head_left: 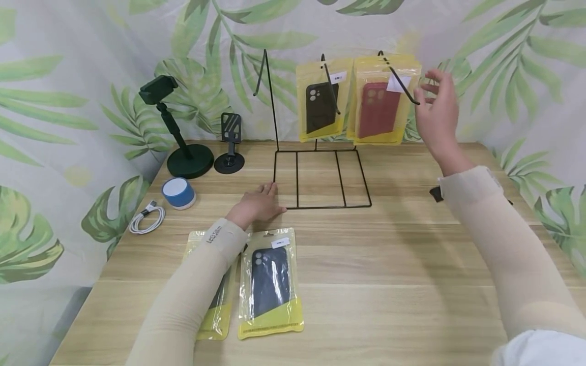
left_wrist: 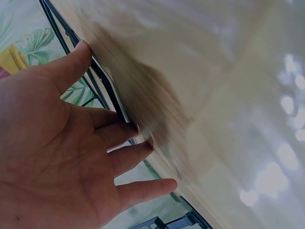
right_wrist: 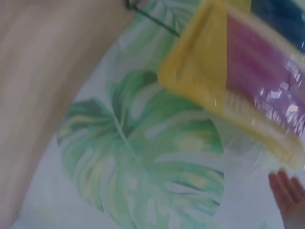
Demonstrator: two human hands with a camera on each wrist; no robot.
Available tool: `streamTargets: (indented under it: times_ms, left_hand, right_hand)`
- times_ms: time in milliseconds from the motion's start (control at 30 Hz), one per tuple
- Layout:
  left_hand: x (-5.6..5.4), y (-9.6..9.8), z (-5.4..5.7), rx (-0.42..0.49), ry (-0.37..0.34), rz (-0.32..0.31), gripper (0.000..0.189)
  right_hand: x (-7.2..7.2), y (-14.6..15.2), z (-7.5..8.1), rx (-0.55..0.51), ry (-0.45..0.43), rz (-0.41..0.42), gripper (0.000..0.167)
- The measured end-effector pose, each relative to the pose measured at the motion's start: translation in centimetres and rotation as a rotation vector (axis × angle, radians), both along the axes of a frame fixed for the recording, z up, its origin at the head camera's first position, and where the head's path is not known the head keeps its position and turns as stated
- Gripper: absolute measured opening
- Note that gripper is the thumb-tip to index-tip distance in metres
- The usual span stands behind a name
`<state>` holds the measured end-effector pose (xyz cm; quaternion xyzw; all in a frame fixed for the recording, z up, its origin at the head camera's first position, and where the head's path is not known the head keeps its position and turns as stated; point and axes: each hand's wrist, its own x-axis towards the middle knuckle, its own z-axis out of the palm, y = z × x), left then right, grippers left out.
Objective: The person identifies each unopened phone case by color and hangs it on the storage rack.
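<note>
A black wire display rack (head_left: 320,207) stands on the table. My left hand (head_left: 258,204) touches the left front corner of its base, fingers extended; the left wrist view shows the fingertips along the black wire. On the rack's right hook hang yellow-edged clear packs, the front one a red phone case pack (head_left: 377,109). A black phone case pack (head_left: 319,109) hangs from the middle hook. My right hand (head_left: 438,114) is raised beside the right hook's tip, fingers loosely bent and holding nothing. In the right wrist view, that hand (right_wrist: 290,198) appears near the packs' edge.
Near the table's front lie a dark phone case pack (head_left: 270,284) and another pack (head_left: 212,325), partly under my left forearm. At left are a dark green stand (head_left: 189,161), a black phone holder (head_left: 230,162), a blue-and-white cylinder (head_left: 178,193) and a coiled white cable (head_left: 146,217).
</note>
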<state>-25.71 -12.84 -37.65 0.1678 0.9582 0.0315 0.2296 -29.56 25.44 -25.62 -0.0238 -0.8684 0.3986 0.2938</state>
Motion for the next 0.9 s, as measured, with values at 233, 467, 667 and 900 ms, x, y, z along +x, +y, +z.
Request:
streamTargets:
  times_ms: [233, 467, 667, 900]
  left_hand:
    - [0.0, 0.2, 0.0, -0.001, 0.003, 0.001, 0.084]
    - [-0.2, 0.1, -0.2, -0.002, 0.004, 0.005, 0.084]
    - [-0.5, 0.1, -0.5, -0.006, 0.006, -0.003, 0.085]
    - [-0.7, -0.1, -0.6, -0.015, 0.001, -0.009, 0.086]
  right_hand:
    - [4.7, -0.1, -5.3, 0.157, -0.219, 0.161, 0.08]
    - [7.0, -1.3, -11.3, 0.614, -0.627, 0.459, 0.076]
    - [7.3, -2.5, -13.6, 0.749, -0.674, 0.525, 0.068]
    - [7.2, -3.3, -14.2, 0.883, -0.622, 0.494, 0.062]
